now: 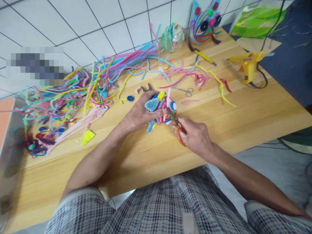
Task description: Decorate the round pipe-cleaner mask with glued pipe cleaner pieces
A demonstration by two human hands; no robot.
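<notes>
My left hand (143, 112) is wrapped round a colourful pipe-cleaner animal head (159, 104) with light blue ears and red, green and yellow parts, holding it just above the table. In my right hand (197, 133) is a pair of scissors (180, 128) with orange handles. The blades reach over the front of the animal head, close to a pale pink strip that sticks up from it. Whether the blades touch the strip I cannot make out. Part of the head is hidden behind my left fingers.
Loose pipe cleaners (97, 84) are heaped at the left and back. A glue gun (248, 66) stands at the right. Behind lie a yellow cutter (204, 57), small scissors (187, 91) and pliers (147, 87). A finished-looking animal head (204, 26) stands by the tiled wall.
</notes>
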